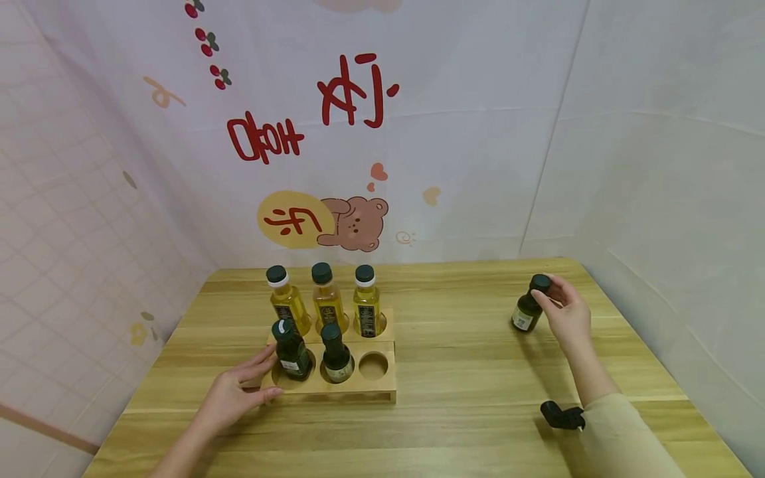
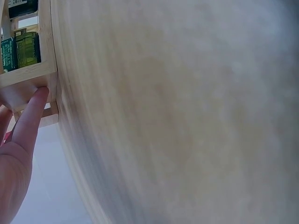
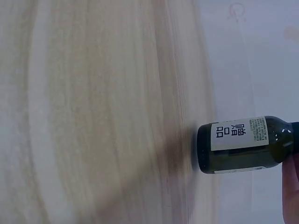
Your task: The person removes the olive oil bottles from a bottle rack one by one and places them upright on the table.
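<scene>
A wooden rack with six holes stands on the table's left half. Three yellow oil bottles fill its back row and two dark bottles its front row; the front right hole is bare. My left hand rests against the rack's front left corner with straight fingers; in the left wrist view one finger touches the rack's edge. At the far right, my right hand pinches the cap of a tilted dark bottle, whose white-labelled body stands just over the tabletop.
The wooden table is boxed in by white and pink cloth walls close behind and at both sides. A black wrist-camera mount sits on my right sleeve. Bare wood lies between the rack and the right hand.
</scene>
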Available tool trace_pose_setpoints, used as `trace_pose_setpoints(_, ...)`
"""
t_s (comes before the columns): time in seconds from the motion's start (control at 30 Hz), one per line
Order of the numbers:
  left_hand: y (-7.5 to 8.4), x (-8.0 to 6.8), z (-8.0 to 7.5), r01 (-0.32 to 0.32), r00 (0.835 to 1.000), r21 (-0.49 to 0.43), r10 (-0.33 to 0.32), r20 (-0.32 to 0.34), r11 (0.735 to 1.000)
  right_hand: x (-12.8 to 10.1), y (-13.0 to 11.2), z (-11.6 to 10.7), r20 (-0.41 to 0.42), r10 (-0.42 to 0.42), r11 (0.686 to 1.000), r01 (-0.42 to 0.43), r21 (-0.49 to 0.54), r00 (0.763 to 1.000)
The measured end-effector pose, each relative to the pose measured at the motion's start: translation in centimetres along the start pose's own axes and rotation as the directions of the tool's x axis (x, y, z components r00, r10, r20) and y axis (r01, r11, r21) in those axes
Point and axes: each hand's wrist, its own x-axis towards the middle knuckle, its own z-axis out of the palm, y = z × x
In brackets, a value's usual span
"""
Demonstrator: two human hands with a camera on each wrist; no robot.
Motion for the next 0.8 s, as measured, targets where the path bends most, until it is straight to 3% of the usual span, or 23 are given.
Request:
trace_pose_setpoints(0.43,0.01,0.04,0.11,-0.011,1.0,-0.026,0.011,-0.005,1.0,0.59,0.4,0.1,-0.026,0.058,0.998,-0.058,-0.001,0.998)
trace_pose_setpoints(0.8,-0.05,0.04,0.1,0.006,1.0,-0.11,-0.005,0.01,0.994,0.34,0.3,0.12,-0.042,0.077,0.997,-0.076,0.021,0.996)
